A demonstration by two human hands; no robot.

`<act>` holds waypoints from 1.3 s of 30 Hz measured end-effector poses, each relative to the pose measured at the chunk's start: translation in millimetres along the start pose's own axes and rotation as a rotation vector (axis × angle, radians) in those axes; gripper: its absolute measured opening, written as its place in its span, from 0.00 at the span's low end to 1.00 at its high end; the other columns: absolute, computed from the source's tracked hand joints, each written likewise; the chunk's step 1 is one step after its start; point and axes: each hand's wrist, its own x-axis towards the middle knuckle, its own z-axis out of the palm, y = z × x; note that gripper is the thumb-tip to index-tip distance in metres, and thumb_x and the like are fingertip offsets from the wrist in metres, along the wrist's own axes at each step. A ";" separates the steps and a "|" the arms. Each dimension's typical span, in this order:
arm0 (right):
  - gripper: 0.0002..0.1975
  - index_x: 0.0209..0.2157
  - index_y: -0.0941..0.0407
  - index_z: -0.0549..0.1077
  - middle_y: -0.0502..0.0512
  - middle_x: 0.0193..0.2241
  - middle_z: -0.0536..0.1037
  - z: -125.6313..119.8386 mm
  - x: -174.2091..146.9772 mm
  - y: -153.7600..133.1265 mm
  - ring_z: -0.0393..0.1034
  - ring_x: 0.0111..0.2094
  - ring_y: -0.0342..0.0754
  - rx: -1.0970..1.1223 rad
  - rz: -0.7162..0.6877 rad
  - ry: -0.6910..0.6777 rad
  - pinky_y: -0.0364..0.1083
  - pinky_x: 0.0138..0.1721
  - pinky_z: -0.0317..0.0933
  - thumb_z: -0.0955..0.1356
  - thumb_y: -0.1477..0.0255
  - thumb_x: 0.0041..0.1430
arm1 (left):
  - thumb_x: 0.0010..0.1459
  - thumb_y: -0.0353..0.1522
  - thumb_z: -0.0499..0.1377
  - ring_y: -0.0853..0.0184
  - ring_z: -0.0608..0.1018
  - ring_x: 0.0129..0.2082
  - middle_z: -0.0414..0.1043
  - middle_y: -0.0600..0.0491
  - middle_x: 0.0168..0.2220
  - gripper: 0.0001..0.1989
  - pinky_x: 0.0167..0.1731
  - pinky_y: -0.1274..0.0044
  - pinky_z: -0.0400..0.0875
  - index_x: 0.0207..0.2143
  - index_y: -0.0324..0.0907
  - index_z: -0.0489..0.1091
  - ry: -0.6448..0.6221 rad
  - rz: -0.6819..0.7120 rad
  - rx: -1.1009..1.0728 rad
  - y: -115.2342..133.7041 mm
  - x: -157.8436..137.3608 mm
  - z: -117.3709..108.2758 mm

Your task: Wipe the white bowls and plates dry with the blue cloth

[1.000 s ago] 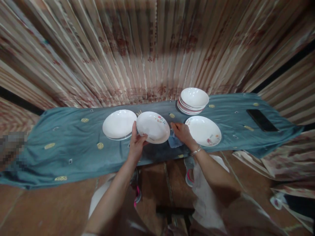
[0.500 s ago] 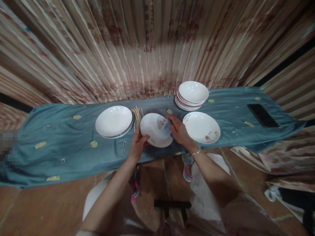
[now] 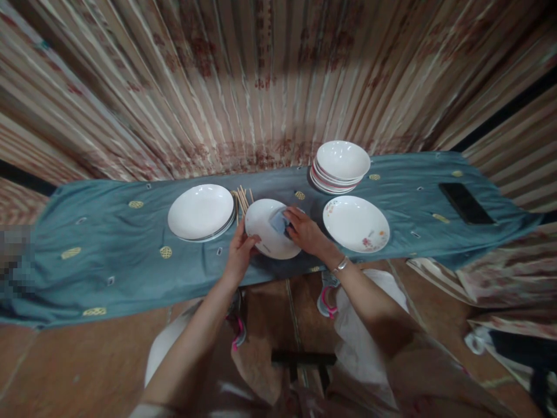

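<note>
My left hand grips the left edge of a white plate, its thumb on the upper face. The plate is slightly tilted over the middle of the table. In my right hand is a bunched light-blue cloth, pressed against the plate's face. Several chopsticks lie just behind my left hand, partly hidden by the plate. A stack of white plates stands to the left. On the right lies a white plate with a floral pattern.
A stack of bowls stands at the back right of the table. A black phone lies near the right end. A teal patterned tablecloth covers the table, and a pleated curtain hangs behind it.
My right hand has moved left with the cloth, from the plate's right edge towards its middle. My left hand keeps its hold, and the plate has shifted slightly left.
</note>
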 end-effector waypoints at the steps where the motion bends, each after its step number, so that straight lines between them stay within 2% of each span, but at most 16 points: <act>1: 0.22 0.58 0.62 0.70 0.71 0.63 0.69 2.0 -0.7 -2.3 0.64 0.64 0.60 -0.045 -0.016 -0.045 0.60 0.65 0.60 0.64 0.79 0.62 | 0.42 0.33 0.66 0.70 0.75 0.29 0.75 0.58 0.32 0.41 0.26 0.80 0.74 0.63 0.46 0.67 0.004 -0.006 -0.004 -0.7 0.8 -0.5; 5: 0.21 0.55 0.66 0.72 0.75 0.62 0.69 -0.8 -3.9 -9.2 0.67 0.62 0.62 -0.141 -0.034 -0.151 0.61 0.64 0.61 0.63 0.82 0.61 | 0.46 0.36 0.67 0.68 0.75 0.29 0.73 0.57 0.30 0.38 0.26 0.79 0.75 0.62 0.45 0.68 -0.007 -0.019 0.002 -4.3 4.4 -4.7; 8: 0.18 0.52 0.63 0.74 0.72 0.60 0.72 -9.0 -8.3 -9.1 0.70 0.59 0.59 -0.096 -0.048 -0.152 0.59 0.63 0.63 0.61 0.82 0.63 | 0.50 0.43 0.67 0.64 0.78 0.33 0.78 0.51 0.39 0.36 0.28 0.75 0.77 0.62 0.46 0.68 -0.003 -0.033 -0.005 -7.3 7.2 -7.2; 11: 0.15 0.45 0.59 0.77 0.67 0.54 0.78 -15.4 -14.7 -7.9 0.72 0.57 0.56 -0.019 -0.053 -0.117 0.57 0.61 0.65 0.62 0.80 0.64 | 0.54 0.49 0.65 0.60 0.81 0.38 0.78 0.47 0.49 0.35 0.30 0.72 0.79 0.61 0.46 0.69 0.023 -0.035 -0.011 -9.5 9.4 -7.3; 17: 0.11 0.39 0.58 0.79 0.60 0.42 0.83 -22.0 -23.7 -14.1 0.78 0.46 0.51 0.146 -0.029 -0.132 0.49 0.51 0.69 0.64 0.79 0.63 | 0.54 0.51 0.66 0.58 0.82 0.39 0.78 0.46 0.53 0.37 0.29 0.72 0.80 0.62 0.47 0.69 0.019 -0.017 -0.002 -9.0 9.1 -5.0; 25: 0.12 0.38 0.55 0.82 0.55 0.40 0.84 -10.1 -22.2 -29.2 0.79 0.41 0.47 0.441 -0.077 -0.129 0.45 0.46 0.70 0.67 0.80 0.59 | 0.54 0.50 0.65 0.60 0.81 0.38 0.79 0.46 0.50 0.36 0.27 0.74 0.78 0.62 0.45 0.69 0.012 0.005 0.003 -8.0 8.2 -4.6; 30: 0.12 0.43 0.54 0.82 0.57 0.47 0.83 -2.5 -13.5 -45.1 0.79 0.47 0.49 0.634 -0.119 -0.140 0.47 0.51 0.70 0.67 0.76 0.63 | 0.54 0.50 0.65 0.60 0.81 0.35 0.81 0.49 0.42 0.37 0.28 0.73 0.78 0.63 0.44 0.69 0.013 0.019 0.006 -9.5 10.0 -5.6; 32: 0.13 0.48 0.54 0.80 0.57 0.51 0.81 -0.7 -8.8 -50.5 0.77 0.51 0.49 0.694 -0.128 -0.156 0.48 0.55 0.68 0.66 0.73 0.65 | 0.55 0.49 0.65 0.60 0.81 0.36 0.81 0.49 0.41 0.36 0.33 0.72 0.79 0.62 0.43 0.70 0.017 0.051 0.023 -10.6 11.4 -5.8; 34: 0.15 0.52 0.54 0.78 0.57 0.54 0.79 1.6 -3.7 -54.4 0.74 0.55 0.49 0.748 -0.147 -0.151 0.48 0.58 0.66 0.65 0.70 0.67 | 0.56 0.49 0.64 0.58 0.81 0.43 0.81 0.47 0.45 0.33 0.42 0.70 0.78 0.59 0.41 0.72 0.023 0.095 0.046 -11.7 12.8 -5.7; 37: 0.17 0.56 0.53 0.75 0.57 0.58 0.76 5.8 3.7 -58.1 0.70 0.60 0.49 0.774 -0.188 -0.124 0.49 0.63 0.61 0.64 0.68 0.69 | 0.58 0.47 0.62 0.57 0.77 0.56 0.78 0.45 0.53 0.27 0.58 0.68 0.70 0.55 0.41 0.75 0.015 0.182 0.084 -12.4 14.0 -5.5; 39: 0.19 0.58 0.52 0.73 0.57 0.61 0.74 8.6 7.9 -59.8 0.67 0.62 0.49 0.744 -0.198 -0.108 0.51 0.66 0.58 0.63 0.69 0.69 | 0.59 0.47 0.61 0.56 0.74 0.59 0.77 0.45 0.56 0.25 0.62 0.66 0.65 0.53 0.42 0.76 0.004 0.197 0.100 -12.2 14.1 -5.7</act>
